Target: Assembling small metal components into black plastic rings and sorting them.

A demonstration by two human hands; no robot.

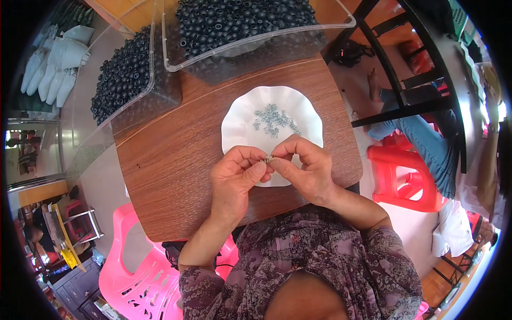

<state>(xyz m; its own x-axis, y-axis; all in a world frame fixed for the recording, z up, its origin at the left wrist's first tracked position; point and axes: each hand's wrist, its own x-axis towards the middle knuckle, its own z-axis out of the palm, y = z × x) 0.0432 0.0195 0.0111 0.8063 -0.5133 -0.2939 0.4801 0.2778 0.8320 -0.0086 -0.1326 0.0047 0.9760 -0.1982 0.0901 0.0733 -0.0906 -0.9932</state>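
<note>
Over the near rim of a white scalloped plate [236, 121], my two hands meet fingertip to fingertip. My left hand [237, 173] is closed in a pinch, thumb against the fingers, on a tiny metal coil spring [267, 159]. From the other side, the thumb and index finger of my right hand [309, 168] pinch the same spring. Fingertips cover much of it, so its full shape is hidden. Several small silvery springs [272, 116] lie in a loose pile in the middle of the plate.
Two clear plastic bins hold many dark round pieces: one bin [261, 34] at the table's far edge, another bin [152, 85] at far left. The wooden table [176, 165] has rounded corners. A pink chair [133, 277] stands near left, a red stool [394, 170] at right, beside a person's jeans-clad leg [421, 141].
</note>
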